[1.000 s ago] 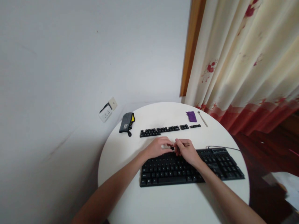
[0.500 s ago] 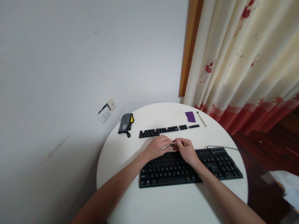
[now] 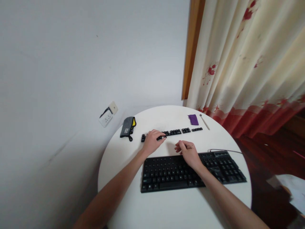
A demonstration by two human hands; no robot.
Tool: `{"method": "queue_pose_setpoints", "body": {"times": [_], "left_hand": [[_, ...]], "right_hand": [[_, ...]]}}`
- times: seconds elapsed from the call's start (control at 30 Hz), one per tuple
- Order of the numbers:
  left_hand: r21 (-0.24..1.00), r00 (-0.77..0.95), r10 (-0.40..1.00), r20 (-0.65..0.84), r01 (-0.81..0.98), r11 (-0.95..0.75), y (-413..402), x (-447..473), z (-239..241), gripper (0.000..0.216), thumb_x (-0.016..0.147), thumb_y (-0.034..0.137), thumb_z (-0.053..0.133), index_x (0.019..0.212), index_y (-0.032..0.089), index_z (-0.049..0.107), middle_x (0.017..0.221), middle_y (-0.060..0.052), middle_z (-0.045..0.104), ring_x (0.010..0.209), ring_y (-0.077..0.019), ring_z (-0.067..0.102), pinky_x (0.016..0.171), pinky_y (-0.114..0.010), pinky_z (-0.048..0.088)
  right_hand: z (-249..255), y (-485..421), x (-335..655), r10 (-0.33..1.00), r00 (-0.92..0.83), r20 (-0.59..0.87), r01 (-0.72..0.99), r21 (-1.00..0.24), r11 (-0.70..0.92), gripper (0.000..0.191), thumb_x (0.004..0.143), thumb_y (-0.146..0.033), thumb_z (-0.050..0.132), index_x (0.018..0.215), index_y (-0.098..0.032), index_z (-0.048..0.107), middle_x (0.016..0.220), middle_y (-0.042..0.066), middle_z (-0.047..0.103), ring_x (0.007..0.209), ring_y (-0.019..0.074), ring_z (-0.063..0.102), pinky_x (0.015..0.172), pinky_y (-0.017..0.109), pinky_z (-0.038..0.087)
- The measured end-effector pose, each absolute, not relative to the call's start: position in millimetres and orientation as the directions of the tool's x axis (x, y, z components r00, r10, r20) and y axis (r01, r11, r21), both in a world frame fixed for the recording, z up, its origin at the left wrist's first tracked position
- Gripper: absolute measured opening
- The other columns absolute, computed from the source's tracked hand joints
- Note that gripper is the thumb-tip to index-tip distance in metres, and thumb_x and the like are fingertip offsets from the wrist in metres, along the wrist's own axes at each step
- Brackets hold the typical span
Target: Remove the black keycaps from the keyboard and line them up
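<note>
A black keyboard (image 3: 173,185) lies on the round white table (image 3: 166,210), its upper rows partly bare of caps. Beyond it, loose black keycaps (image 3: 175,132) are lined up in short rows. My left hand (image 3: 152,141) reaches over the left part of these rows, thumb and fingertips pinched around a small black keycap near the row. Part of the row is hidden under that hand. Above the keyboard's top edge rests my right hand (image 3: 189,154), its fingers curled together. A dark bit shows between its fingers, too small to name.
A grey pouch (image 3: 128,127) with yellow inside lies at the table's left rear. At the right rear are a purple cloth (image 3: 193,120) and a thin brush (image 3: 204,121). The keyboard's cable (image 3: 224,150) runs off the right edge. A wall socket (image 3: 106,118) is at left.
My left hand has moved away from my right hand, leftward and farther back, to the row of keycaps, carrying a small keycap. My right hand has stayed nearly in place.
</note>
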State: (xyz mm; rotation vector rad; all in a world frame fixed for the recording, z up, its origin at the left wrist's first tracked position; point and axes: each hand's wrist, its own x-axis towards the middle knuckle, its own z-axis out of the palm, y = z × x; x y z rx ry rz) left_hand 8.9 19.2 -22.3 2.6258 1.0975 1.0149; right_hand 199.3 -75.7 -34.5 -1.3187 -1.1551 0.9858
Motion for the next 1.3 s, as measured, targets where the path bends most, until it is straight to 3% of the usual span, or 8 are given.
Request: {"method": "queue_pose_setpoints", "body": {"times": [0.3,0.7,0.93,1.3], "left_hand": [[0.208,0.603,0.701,0.382,0.683,-0.701,36,16,-28,0.011,0.084,0.029,0.066,0.092,0.024,0.071,0.093,-0.002,0.071,0.095,-0.0228,0.054,0.083,-0.038,0.037],[0.228,0.528,0.737,0.423,0.725,-0.65,38,11,-44,0.009,0.076,0.031,0.073,0.082,0.025,0.074,0.108,-0.003,0.058,0.103,-0.0251,0.046,0.09,-0.041,0.039],[0.228,0.486,0.748,0.453,0.747,-0.624,35,12,-45,0.036,0.07,0.029,0.078,0.105,0.027,0.069,0.113,-0.003,0.055,0.103,-0.0259,0.045,0.091,-0.041,0.04],[0.253,0.408,0.81,0.422,0.804,-0.537,35,15,-46,0.05,0.072,0.027,0.073,0.12,0.028,0.06,0.118,-0.005,0.053,0.108,-0.0277,0.043,0.094,-0.043,0.036]], "right_hand": [[-32,-75,201,0.978,0.195,0.078,0.098,-0.993,0.06,0.048,0.087,-0.055,0.048,0.076,-0.013,0.068,0.072,0.011,0.071,0.061,0.0178,0.065,0.053,0.025,0.046],[-32,-76,200,0.982,0.179,0.066,0.106,-0.993,0.047,0.046,0.088,-0.052,0.048,0.076,-0.013,0.068,0.073,0.01,0.071,0.061,0.0175,0.065,0.052,0.025,0.046],[-33,-76,199,0.982,0.179,0.066,0.109,-0.993,0.047,0.045,0.088,-0.052,0.049,0.076,-0.013,0.068,0.073,0.01,0.071,0.061,0.0175,0.065,0.052,0.024,0.045],[-34,-76,198,0.985,0.158,0.075,0.107,-0.993,0.059,0.046,0.088,-0.053,0.048,0.076,-0.013,0.068,0.071,0.009,0.071,0.06,0.0172,0.064,0.052,0.025,0.045]]}}
